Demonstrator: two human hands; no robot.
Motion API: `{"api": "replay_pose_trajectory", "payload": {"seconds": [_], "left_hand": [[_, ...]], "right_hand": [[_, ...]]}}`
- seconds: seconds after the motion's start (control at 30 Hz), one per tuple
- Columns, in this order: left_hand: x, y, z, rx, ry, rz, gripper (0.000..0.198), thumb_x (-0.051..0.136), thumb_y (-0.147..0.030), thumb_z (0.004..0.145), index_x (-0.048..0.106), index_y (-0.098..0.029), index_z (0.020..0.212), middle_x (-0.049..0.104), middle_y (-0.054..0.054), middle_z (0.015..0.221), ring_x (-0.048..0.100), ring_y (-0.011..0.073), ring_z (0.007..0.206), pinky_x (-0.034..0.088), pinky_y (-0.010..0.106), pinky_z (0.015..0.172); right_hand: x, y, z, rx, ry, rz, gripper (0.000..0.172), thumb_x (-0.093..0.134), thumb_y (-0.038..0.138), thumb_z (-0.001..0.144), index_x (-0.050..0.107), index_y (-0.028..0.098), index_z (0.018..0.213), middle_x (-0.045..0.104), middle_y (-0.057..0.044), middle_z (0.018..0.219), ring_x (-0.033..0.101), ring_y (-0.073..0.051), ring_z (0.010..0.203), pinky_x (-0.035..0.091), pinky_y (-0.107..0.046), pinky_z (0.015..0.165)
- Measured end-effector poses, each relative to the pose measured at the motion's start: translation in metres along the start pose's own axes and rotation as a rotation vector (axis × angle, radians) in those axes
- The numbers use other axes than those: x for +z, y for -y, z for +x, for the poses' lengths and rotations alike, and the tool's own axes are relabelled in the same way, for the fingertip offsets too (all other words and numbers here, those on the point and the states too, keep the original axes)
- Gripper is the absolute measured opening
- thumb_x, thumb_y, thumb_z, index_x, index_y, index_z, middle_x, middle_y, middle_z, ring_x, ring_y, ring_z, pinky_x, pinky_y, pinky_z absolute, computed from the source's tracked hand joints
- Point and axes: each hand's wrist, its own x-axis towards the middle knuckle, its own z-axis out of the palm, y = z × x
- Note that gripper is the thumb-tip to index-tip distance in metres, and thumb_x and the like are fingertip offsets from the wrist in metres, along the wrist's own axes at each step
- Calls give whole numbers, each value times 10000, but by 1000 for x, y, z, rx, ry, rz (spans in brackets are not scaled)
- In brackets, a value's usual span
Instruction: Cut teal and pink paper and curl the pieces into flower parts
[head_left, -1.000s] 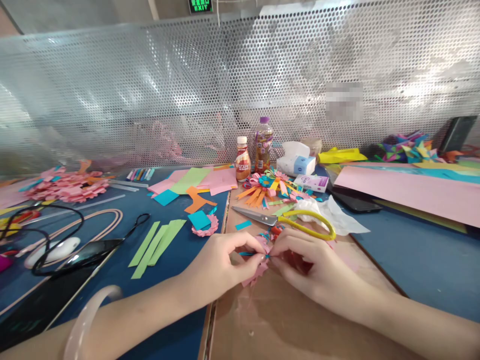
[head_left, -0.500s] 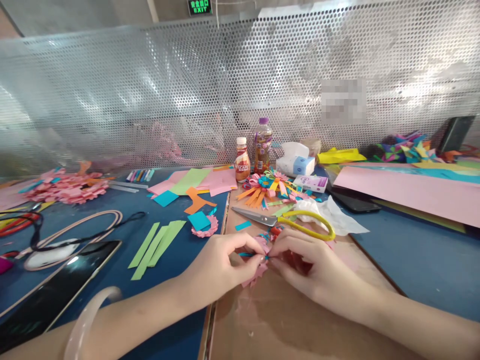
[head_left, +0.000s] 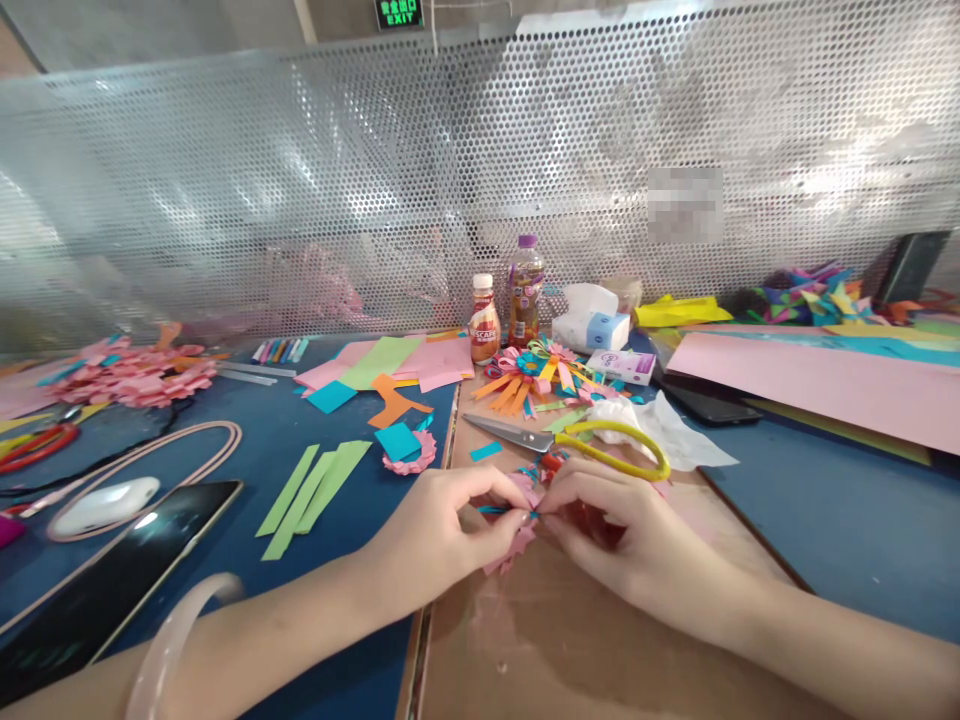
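My left hand and my right hand meet over the brown board, fingertips pinched together on a thin blue paper strip. Beneath and behind the fingertips is a pink zigzag-edged paper piece, partly hidden by my hands. Scissors with yellow handles lie just beyond my right hand, their blades pointing left. A small blue paper piece is near the blades. Left of them, a pink scalloped ring has a blue square partly over it.
Green strips and a black phone lie on the blue table at left. Two bottles, a tissue pack and a colourful paper rosette stand or lie farther back. Pink sheets are at right, before a perforated metal screen.
The dark cord at the far left has shifted away from the white mouse-like object, which is now uncovered. My hands keep practically the same pose and place.
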Motion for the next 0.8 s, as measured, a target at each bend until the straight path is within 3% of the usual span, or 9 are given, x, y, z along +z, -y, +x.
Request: {"api": "replay_pose_trajectory", "payload": {"seconds": [0.4,0.6,0.8], "left_hand": [[1,-1,0,4,-1,16,134,532,-233,782,639,-197,853,663,3,801,635,148,779,518,218,646],[5,3,-1,-12,7,-78,125,531,-218,782,631,-200,856,644,-15,786,608,86,578,512,190,557],[3,1,0,-3,1,-40,122,549,-215,770,640,-210,850,655,-12,821,633,118,714,515,193,619]], "right_hand": [[-1,1,-1,-7,-1,-39,124,482,112,796,571,197,779,508,11,700,447,-91,613,364,-208,535],[-1,-1,-1,-32,8,-69,133,477,82,770,542,197,751,481,19,677,434,-93,608,351,-211,531],[1,-4,-3,-45,-1,-83,140,472,88,770,550,201,797,498,11,719,452,-97,617,362,-222,536]]}}
